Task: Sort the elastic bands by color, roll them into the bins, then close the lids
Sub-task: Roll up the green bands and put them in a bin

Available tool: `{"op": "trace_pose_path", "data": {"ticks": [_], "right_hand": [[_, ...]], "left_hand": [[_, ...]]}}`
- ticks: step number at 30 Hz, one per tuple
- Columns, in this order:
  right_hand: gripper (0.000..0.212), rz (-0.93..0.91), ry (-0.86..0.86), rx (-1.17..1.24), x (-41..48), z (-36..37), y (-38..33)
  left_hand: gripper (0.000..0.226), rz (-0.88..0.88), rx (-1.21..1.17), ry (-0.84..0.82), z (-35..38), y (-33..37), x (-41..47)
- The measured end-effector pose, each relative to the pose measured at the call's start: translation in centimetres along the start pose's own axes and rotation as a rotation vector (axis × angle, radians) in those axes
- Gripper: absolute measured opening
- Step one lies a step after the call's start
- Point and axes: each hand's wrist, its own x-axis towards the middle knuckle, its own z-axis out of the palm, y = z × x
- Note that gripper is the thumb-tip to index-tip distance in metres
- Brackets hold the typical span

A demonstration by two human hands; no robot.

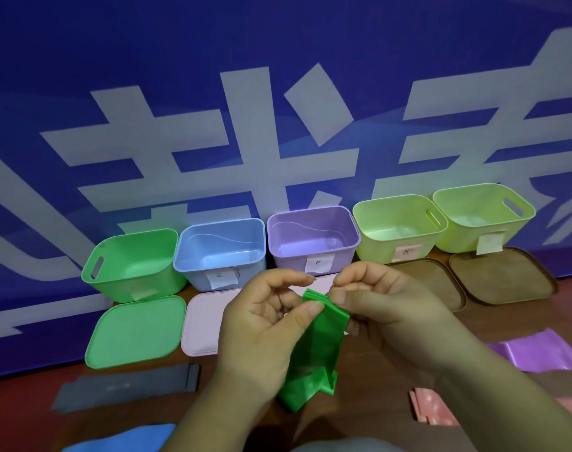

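I hold a green elastic band (pixel 314 350) upright in front of me above the table. My left hand (pixel 265 324) pinches its folded top edge with the thumb, and my right hand (pixel 385 308) pinches the same top from the right. The band's lower end hangs crumpled between my wrists. Behind stand five open bins in a row: green (pixel 131 265), blue (pixel 221 252), purple (pixel 314 239) and two yellow-green (pixel 398 230) (pixel 483 215). A green lid (pixel 134 332) lies before the green bin.
A pink lid (pixel 203 321) and two brown lids (pixel 503 278) (pixel 441 282) lie flat before the bins. Loose bands lie on the table: grey (pixel 124 388), blue (pixel 121 438), purple (pixel 535 352) and pink (pixel 431 407). A blue banner wall rises right behind the bins.
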Motion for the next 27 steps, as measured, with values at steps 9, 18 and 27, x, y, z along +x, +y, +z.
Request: {"op": "trace_pose_path", "data": {"ticks": [9, 18, 27], "right_hand": [[0.029, -0.224, -0.057, -0.327, -0.3, -0.3, 0.9], [0.024, -0.299, 0.032, -0.477, 0.5, 0.9, 2.6], [0.014, -0.221, -0.029, -0.684, 2.6, -0.1, 6.4]], "left_hand": [[0.027, 0.035, 0.103, 0.071, -1.3, -1.4, 0.0], [0.023, -0.062, 0.143, 0.011, -3.5, -1.9, -0.7], [0.031, -0.157, 0.161, 0.097, -7.7, -3.8, -2.2]]}}
